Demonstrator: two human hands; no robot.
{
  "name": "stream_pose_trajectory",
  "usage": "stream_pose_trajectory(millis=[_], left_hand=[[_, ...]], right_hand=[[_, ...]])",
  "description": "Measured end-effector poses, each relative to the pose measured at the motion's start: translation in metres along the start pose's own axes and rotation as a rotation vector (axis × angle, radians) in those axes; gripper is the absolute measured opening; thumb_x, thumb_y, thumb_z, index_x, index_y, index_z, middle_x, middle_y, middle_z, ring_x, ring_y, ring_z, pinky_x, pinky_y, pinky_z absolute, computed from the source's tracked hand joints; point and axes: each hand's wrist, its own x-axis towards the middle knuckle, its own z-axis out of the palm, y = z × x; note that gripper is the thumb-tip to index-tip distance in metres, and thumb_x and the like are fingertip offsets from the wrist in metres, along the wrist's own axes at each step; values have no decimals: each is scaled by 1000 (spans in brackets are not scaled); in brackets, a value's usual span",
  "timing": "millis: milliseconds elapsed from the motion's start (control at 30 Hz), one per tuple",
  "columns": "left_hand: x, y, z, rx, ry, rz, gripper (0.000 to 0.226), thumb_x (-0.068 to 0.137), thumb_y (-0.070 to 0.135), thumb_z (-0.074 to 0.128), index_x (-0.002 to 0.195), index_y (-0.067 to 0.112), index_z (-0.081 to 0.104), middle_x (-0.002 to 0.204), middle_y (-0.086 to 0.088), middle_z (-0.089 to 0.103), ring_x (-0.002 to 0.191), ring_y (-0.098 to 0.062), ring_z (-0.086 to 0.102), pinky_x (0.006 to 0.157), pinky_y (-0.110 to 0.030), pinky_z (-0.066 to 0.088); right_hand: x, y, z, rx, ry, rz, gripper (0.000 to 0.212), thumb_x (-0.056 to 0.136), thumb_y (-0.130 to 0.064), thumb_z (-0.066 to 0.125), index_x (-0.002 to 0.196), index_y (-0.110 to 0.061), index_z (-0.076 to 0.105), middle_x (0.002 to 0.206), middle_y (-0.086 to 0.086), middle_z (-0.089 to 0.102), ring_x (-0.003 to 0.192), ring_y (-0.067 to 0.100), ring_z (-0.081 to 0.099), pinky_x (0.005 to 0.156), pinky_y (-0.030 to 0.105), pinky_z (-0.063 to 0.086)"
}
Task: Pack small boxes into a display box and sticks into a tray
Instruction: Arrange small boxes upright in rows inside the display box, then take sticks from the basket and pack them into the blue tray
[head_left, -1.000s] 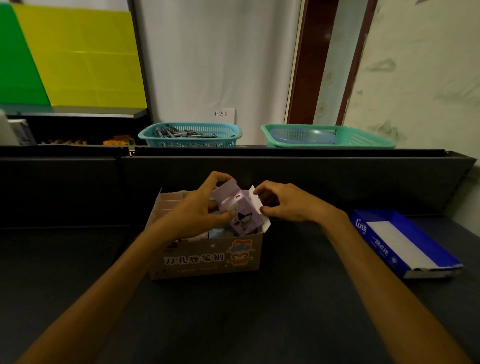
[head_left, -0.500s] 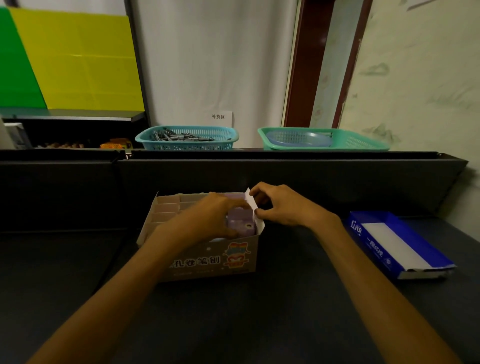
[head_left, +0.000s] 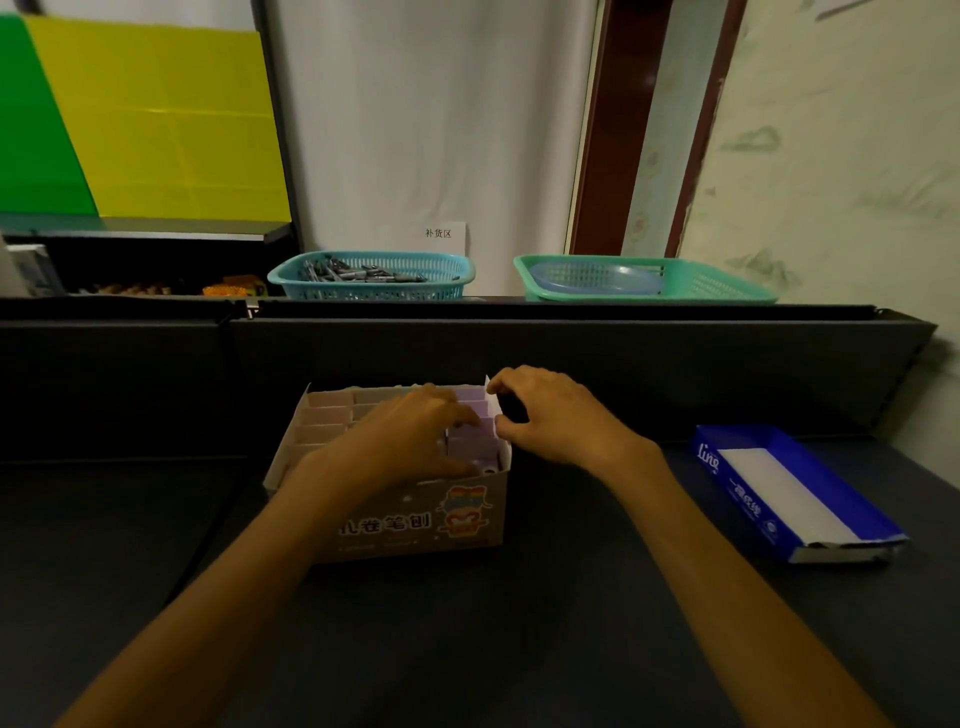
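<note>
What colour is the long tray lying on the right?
Blue outside, white inside: the tray, seen from the head camera.

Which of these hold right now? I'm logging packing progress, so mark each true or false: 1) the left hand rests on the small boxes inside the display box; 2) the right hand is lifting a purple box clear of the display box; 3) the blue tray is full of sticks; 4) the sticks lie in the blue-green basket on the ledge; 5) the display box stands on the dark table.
1) The left hand rests on the small boxes in the display box: true.
2) False: the right hand is at the box's right edge, lifting nothing.
3) False: the blue tray shows only a white inside.
4) The sticks lie in the blue-green basket: true.
5) It stands on the dark table: true.
</note>
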Motion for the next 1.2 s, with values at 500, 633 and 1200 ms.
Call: stream_pose_trajectory(millis=[500,633,1200], left_hand=[[-106,-54,-40,178,189,-553,66,85,46,59,142,27,32,140,0,40,129,-20,36,100,-40,37],[-145,-73,-45,173,201,-604,66,86,46,58,143,28,30,142,-1,38,130,-21,35,100,-40,38],[-455,-209,-86,213,49,-871,69,87,50,56,145,26,27,141,-1,37,129,-23,36,99,-39,42]], right_hand=[[11,-76,21,-58,121,-289,48,92,-46,52,135,-23,46,136,-2,49,124,17,43,105,34,27],[16,-113,26,-44,88,-343,52,92,-45,52,139,-24,43,140,-2,46,127,16,40,106,33,26],[10,-417,99,43,-15,-573,55,93,-45,52,141,-23,39,142,0,44,130,17,39,109,33,27]])
